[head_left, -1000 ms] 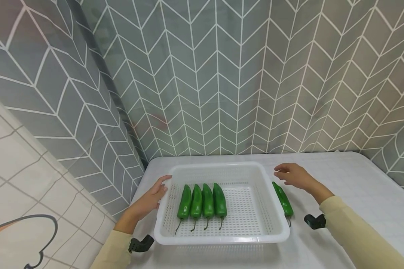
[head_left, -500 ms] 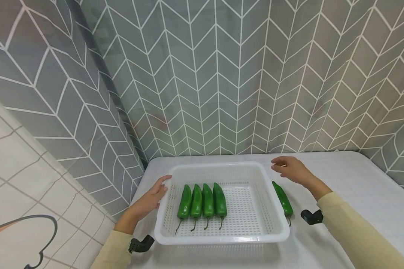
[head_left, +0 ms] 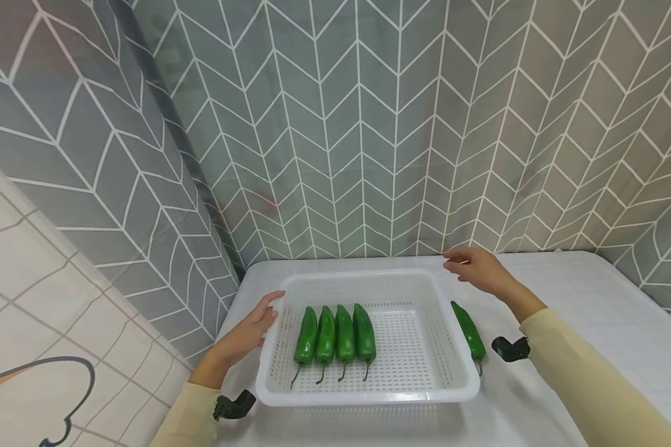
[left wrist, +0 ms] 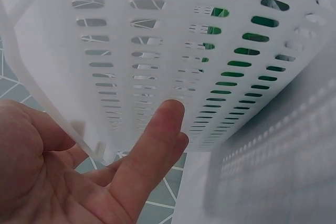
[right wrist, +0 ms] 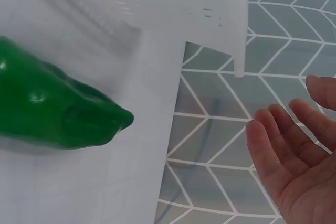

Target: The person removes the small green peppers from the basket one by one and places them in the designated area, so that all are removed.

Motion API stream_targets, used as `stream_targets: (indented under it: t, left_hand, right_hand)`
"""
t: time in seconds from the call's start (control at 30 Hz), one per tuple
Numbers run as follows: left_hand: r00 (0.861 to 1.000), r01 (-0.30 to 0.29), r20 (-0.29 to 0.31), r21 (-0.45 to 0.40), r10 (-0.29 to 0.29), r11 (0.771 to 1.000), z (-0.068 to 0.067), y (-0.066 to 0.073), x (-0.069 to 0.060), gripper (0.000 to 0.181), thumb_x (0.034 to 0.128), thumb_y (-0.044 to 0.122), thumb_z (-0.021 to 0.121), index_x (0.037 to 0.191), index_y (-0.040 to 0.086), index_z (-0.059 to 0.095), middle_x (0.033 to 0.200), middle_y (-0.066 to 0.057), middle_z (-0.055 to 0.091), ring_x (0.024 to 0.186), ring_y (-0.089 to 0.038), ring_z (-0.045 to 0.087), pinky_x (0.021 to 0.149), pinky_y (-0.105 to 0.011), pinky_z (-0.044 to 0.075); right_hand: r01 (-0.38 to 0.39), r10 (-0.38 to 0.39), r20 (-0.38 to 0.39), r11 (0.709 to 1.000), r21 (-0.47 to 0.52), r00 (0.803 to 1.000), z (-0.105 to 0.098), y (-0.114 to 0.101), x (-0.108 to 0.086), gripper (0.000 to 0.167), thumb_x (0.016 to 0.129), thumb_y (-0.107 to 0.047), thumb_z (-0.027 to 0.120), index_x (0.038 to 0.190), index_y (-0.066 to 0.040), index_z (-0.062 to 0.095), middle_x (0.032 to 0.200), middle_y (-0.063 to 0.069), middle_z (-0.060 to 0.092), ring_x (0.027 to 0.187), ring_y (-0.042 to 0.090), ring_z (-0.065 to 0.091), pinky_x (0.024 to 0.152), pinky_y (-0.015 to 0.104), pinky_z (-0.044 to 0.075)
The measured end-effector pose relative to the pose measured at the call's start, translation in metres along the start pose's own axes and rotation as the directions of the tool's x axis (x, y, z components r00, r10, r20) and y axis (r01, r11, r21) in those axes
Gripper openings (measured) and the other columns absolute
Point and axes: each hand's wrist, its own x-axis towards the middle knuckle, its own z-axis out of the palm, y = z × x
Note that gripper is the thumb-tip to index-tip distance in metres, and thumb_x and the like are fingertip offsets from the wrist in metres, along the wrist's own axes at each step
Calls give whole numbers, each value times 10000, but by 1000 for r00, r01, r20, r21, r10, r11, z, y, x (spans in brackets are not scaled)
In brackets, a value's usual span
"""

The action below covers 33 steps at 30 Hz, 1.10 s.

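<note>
Patterned grey curtain (head_left: pixel 335 155) backs a white table (head_left: pixel 570 298), where a white basket (head_left: pixel 369 399) bears four green peppers (head_left: pixel 325 335) side by side, left of its middle. The left hand (head_left: pixel 248 329) holds the basket's left rim between thumb and fingers; only the left wrist view shows a finger along the slotted outer wall. The right hand (head_left: pixel 478 267) hovers near the table's far edge, fingers loosely bent, thumb parted. A fifth pepper (head_left: pixel 470 332) lies just right of the basket; the right wrist view reveals a gap between them. Table extends well rightward.
</note>
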Motion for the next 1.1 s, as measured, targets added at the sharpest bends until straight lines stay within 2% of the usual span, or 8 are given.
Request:
stream_targets:
  t: [0.57, 1.1]
  left_hand:
    - [1000, 11, -4, -4, -11, 1000, -1, 1, 0, 531, 1134, 309, 328, 1609, 204, 115, 1473, -272, 369, 1200, -354, 580, 848, -455, 573]
    - [1000, 9, -11, 7, -9, 1000, 1, 2, -1, 521, 1136, 298, 317, 1608, 198, 119, 1489, -281, 365, 1202, -372, 584, 838, -467, 577]
  right_hand:
    - [43, -43, 9, 999, 3, 999, -1, -23, 16, 386, 1032, -156, 605, 1320, 101, 581, 1238, 288, 633, 1091, 421, 652, 850, 455, 582]
    - [69, -70, 24, 997, 44, 997, 12, -48, 29, 377, 1021, -133, 608, 1321, 95, 588, 1248, 274, 637, 1121, 417, 640, 868, 458, 576]
